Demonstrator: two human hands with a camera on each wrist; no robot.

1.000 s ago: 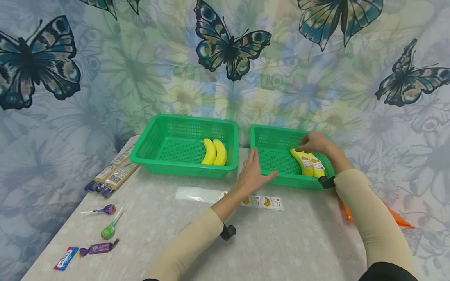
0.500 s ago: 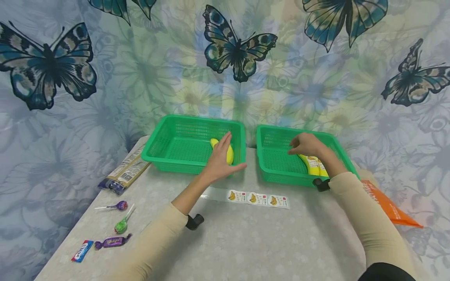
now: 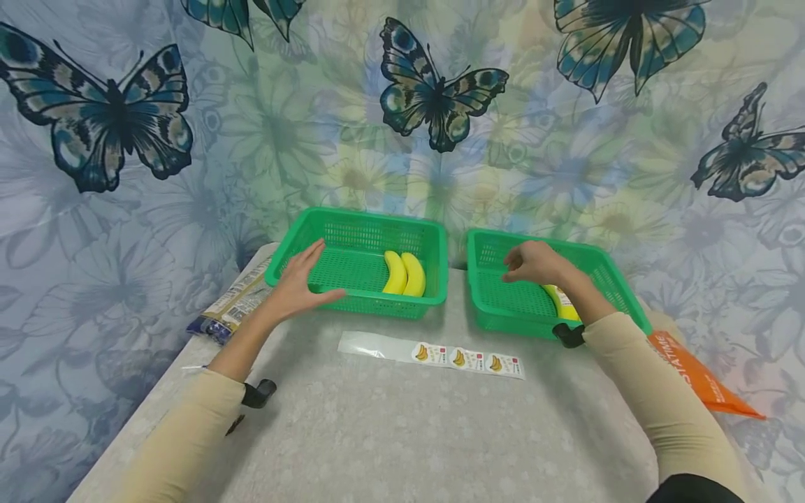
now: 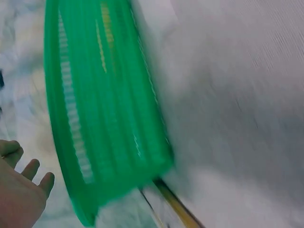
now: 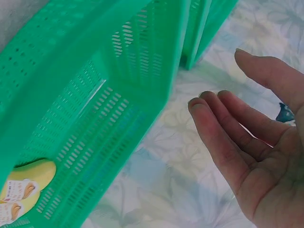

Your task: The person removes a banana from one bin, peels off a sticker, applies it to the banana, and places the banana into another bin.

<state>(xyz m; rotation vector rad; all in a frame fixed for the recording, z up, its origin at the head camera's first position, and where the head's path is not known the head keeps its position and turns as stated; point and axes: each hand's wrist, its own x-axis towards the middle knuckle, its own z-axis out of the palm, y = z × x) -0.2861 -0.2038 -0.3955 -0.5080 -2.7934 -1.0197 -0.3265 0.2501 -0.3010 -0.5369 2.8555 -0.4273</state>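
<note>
1. beige-sleeved left hand [image 3: 297, 285]: fingers spread, thumb apart, near left end of left green basket [image 3: 377, 304].
2. beige-sleeved right hand [image 3: 534, 264]: thumb and fingertips apart, above right green basket [image 3: 503, 321].
3. two plain yellow bananas [image 3: 414, 274]: side by side, right end of left green basket.
4. labelled yellow bananas [image 5: 40, 176]: in right green basket.
5. banana-sticker strip [image 3: 467, 358]: flat on pale table [image 3: 409, 426], in front of baskets.
6. orange packet [image 3: 704, 381]: far right.
</note>
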